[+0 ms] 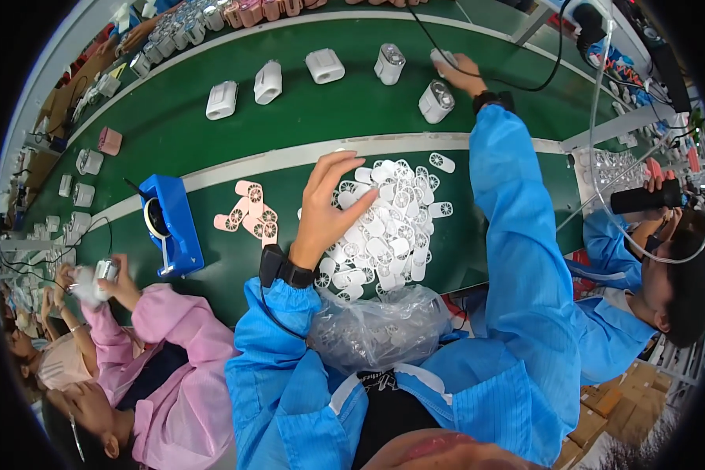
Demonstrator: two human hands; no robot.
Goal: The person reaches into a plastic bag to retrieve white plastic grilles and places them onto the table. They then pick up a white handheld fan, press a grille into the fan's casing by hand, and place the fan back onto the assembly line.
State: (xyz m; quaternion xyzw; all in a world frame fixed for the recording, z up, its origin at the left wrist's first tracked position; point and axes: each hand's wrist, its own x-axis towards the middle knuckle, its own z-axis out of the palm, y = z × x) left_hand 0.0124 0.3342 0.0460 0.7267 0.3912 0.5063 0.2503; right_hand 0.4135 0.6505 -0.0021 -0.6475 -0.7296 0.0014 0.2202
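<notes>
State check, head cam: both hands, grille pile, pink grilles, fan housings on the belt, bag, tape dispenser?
left hand: fingers curled down on the white grille pile
right hand: stretched out, grasping a white fan housing
white grille pile: heaped loose
pink grilles: few, lying flat
white fan housings: apart in a row
plastic bag: crumpled
blue tape dispenser: upright, roll loaded

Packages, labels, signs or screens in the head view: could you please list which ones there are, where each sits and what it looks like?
Clear plastic bag: crumpled, at the table's near edge, just below the pile of white grille parts that the left hand touches.
Cardboard boxes: brown, stacked at the lower right.
No readable labels, signs or screens show; the right hand reaches to a white part on the green belt.
</notes>
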